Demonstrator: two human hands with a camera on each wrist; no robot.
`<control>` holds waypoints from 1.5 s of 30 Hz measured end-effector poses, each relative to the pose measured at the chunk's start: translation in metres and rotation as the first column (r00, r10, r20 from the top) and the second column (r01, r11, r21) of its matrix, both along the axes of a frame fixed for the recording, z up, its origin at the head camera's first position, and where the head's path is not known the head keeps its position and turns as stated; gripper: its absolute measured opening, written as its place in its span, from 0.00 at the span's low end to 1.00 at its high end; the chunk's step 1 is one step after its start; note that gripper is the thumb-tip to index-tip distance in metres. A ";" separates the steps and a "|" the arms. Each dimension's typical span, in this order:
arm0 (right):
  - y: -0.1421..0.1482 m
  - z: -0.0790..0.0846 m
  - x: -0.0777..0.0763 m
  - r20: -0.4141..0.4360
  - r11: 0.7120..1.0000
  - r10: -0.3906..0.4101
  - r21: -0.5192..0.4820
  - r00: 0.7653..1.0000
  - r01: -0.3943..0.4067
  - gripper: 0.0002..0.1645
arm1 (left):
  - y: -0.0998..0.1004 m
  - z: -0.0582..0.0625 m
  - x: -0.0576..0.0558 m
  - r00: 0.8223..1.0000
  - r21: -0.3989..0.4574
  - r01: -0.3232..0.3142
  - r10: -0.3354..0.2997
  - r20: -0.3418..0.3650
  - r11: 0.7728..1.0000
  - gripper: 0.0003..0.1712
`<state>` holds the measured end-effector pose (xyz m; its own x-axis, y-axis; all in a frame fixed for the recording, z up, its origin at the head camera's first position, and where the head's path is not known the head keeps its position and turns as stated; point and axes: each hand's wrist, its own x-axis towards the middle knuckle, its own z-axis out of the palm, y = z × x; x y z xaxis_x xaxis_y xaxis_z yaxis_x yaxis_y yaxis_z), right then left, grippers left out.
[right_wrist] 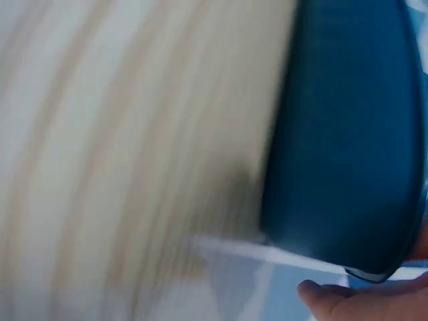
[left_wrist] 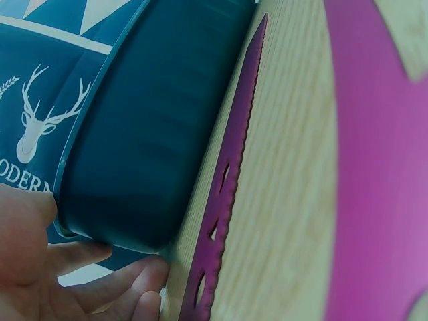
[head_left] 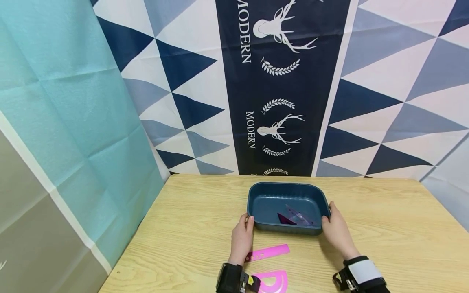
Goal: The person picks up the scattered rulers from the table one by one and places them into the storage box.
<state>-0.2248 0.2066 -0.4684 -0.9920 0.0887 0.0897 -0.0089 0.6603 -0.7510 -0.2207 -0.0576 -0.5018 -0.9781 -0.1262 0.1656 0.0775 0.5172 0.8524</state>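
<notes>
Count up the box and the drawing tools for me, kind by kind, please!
Blue box: 1
Pink ruler: 1
Pink protractor: 1
Purple triangles, both inside the box: 2
Total: 5

I grip the teal tray [head_left: 269, 209] by its left and right ends — rectangular, round-cornered, open side up — long sides parallel to the far edge of the worktop [head_left: 183, 232], near that edge's middle. Translucent purple triangular pieces [head_left: 297, 217] lie inside, toward its near right corner.

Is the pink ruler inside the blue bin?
No, the pink ruler lies on the wooden table, on the near side of the blue bin.
</notes>
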 end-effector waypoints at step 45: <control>-0.013 -0.009 -0.007 0.156 0.938 -0.156 -0.287 0.975 0.196 0.32 | 0.001 -0.001 0.010 0.998 -0.026 0.035 -0.034 0.044 0.999 0.22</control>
